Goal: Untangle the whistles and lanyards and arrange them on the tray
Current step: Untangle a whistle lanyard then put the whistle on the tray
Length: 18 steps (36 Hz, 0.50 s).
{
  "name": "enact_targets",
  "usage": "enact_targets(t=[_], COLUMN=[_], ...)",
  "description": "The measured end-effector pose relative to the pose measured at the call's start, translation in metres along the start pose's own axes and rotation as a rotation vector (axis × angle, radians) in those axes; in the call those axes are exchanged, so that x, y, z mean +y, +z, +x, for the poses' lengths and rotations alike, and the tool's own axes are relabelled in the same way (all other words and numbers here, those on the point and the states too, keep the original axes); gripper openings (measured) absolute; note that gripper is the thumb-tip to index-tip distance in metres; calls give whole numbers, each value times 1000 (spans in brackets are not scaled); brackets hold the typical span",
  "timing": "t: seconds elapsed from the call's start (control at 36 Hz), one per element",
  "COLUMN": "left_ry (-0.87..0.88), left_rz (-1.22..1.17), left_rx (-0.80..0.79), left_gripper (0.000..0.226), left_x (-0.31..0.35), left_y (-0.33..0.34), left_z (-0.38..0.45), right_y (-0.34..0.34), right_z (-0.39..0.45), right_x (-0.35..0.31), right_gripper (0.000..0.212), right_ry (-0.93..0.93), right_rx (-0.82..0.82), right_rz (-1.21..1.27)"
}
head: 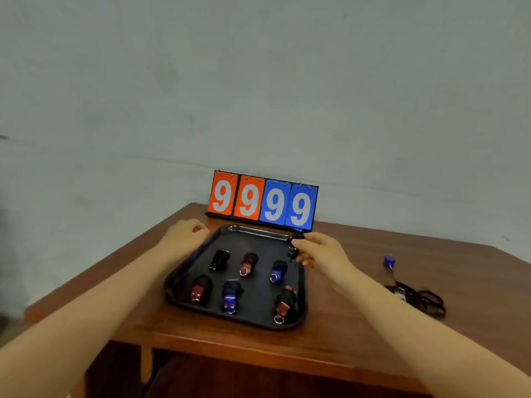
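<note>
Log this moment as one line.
tray: six whistles | right hand: grips black whistle | left hand: curled, by tray | blue whistle: on table

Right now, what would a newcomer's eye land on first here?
The flip scoreboard at the table's back edge, reading 9999 in orange and blue. In front lies the black tray with six wrapped whistles in two rows. The right hand holds a black whistle at the tray's far right corner, and a blue whistle with a tangled lanyard lies on the table to the right.

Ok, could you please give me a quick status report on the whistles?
Left hand grips tray rim. Right hand pinches black whistle over tray. Six whistles laid out. Blue whistle with lanyard on table.
</note>
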<state>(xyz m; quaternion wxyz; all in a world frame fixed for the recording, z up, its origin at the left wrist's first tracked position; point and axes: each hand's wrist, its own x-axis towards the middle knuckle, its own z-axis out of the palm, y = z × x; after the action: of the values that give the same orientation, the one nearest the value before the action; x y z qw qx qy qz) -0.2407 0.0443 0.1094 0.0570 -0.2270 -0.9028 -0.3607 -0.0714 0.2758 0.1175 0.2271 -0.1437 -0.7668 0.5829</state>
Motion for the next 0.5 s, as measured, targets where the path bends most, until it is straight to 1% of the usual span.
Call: enact_targets(t=[0.06, 0.11, 0.19, 0.25, 0.31, 0.42, 0.5], left_ry=[-56, -76, -58, -32, -27, -32, -23], left_rz=[-31, -28, -44, -85, -72, -70, -73], left_rx=[-7, -37, -41, -43, -58, -52, -66], left_gripper=[18, 18, 21, 23, 21, 27, 27], left_x=[-17, -29, -38, -42, -45, -52, -52], left_y=[0, 7, 15, 17, 18, 18, 18], left_z=[-1, -1, 2, 6, 9, 12, 13], right_y=[19, 36, 55, 66, 76, 97, 114], right_z=[9, 19, 36, 49, 60, 87, 105], right_x=[-1, -3, -3, -3, -5, -6, -5], right_gripper=[30, 34, 45, 48, 50, 51, 41], right_ry=[-6, -3, 27, 16, -11, 35, 80], right_rx=[-11, -17, -24, -25, -18, -46, -90], right_rz=[-40, -46, -33, -84, -150, -249, -293])
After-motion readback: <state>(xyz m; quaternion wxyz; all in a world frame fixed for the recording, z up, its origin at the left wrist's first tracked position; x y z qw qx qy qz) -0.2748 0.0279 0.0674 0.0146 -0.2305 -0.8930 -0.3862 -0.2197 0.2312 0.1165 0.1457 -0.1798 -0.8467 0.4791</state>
